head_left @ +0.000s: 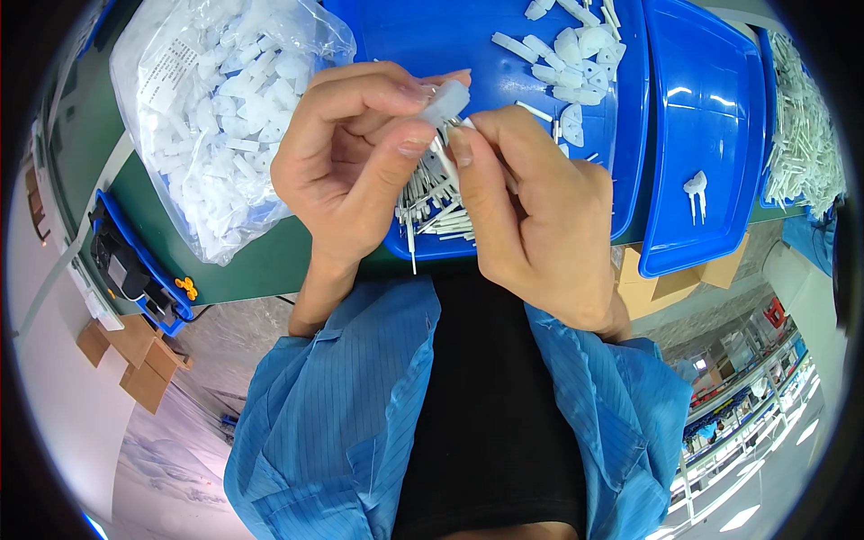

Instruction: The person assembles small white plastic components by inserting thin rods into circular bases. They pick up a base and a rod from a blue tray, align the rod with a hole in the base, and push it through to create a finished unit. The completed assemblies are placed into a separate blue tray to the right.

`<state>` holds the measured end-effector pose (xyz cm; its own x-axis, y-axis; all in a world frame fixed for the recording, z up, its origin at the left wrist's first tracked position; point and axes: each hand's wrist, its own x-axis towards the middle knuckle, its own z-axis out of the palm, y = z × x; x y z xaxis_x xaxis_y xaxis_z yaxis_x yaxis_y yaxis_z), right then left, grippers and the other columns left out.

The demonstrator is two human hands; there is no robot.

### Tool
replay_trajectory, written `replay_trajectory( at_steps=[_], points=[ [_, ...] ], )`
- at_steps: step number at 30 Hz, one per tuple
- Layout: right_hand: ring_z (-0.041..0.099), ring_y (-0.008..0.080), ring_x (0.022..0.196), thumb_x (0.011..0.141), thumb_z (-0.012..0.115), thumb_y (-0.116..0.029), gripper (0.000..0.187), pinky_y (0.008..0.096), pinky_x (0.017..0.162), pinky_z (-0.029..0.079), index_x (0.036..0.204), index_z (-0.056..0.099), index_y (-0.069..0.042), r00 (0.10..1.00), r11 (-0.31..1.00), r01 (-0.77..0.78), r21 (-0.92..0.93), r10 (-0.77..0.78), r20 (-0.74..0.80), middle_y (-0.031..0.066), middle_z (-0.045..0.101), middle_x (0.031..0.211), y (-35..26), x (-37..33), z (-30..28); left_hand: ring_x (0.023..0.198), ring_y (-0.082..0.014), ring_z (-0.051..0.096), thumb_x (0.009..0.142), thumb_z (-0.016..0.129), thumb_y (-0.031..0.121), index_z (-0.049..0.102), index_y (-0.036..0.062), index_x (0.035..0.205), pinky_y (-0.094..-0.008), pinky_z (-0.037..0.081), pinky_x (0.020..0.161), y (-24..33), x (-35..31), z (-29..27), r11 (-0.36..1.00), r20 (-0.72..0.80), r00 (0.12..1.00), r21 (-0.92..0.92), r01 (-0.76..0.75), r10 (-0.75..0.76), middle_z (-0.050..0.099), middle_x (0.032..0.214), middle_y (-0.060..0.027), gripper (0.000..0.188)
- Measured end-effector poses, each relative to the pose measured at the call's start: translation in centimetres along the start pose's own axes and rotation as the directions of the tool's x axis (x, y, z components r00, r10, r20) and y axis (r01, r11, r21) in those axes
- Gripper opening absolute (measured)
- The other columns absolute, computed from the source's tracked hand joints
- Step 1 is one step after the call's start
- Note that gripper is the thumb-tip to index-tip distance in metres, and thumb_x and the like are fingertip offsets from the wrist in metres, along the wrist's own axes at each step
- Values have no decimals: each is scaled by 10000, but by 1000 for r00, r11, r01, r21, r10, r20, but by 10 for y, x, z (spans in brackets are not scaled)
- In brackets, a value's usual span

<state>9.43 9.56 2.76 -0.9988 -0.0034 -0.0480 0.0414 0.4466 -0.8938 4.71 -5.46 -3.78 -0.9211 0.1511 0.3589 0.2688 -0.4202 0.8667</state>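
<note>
My left hand [355, 148] pinches a translucent white plastic piece [447, 102] between thumb and fingers. Close against its lower end, my right hand [540, 202] grips a thin white rod with a metal tip, mostly hidden by the fingers. Whether the rod's tip is inside the piece or only touching it, I cannot tell. Both hands are above a blue tray [396, 36]. In that tray, many white rods with metal ends [432, 202] lie under my hands, and loose white plastic pieces [576, 54] are scattered at the far right.
A clear bag of white plastic pieces [229, 117] rests on the green table [252, 270] at left. To the right, a second blue tray [702, 81] holds an assembled piece with two prongs [696, 193]. Farther right, a bin holds many white rods [801, 126]. An open cardboard box [670, 288] sits below.
</note>
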Motion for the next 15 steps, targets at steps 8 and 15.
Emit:
replay_trajectory(
  at_steps=[8,15],
  points=[
    [527,70,608,1002,547,-91,97,220,555,421,1011,605,-14,994,968,35,247,-59,94,50,601,755,12,7,-2,969,-215,685,739,776,-122,580,-57,1054,-284,581,803,8,-3,-5,999,17,999,14,51,-51,621,1088,-196,376],
    [539,109,732,1028,512,-146,183,235,663,439,1053,606,9,959,692,-210,691,10,282,52,582,852,20,10,1,956,-202,679,780,744,-116,584,-53,1056,-274,563,837,15,1,-3,981,-29,985,-99,167,-171,613,1104,-184,326]
  ],
)
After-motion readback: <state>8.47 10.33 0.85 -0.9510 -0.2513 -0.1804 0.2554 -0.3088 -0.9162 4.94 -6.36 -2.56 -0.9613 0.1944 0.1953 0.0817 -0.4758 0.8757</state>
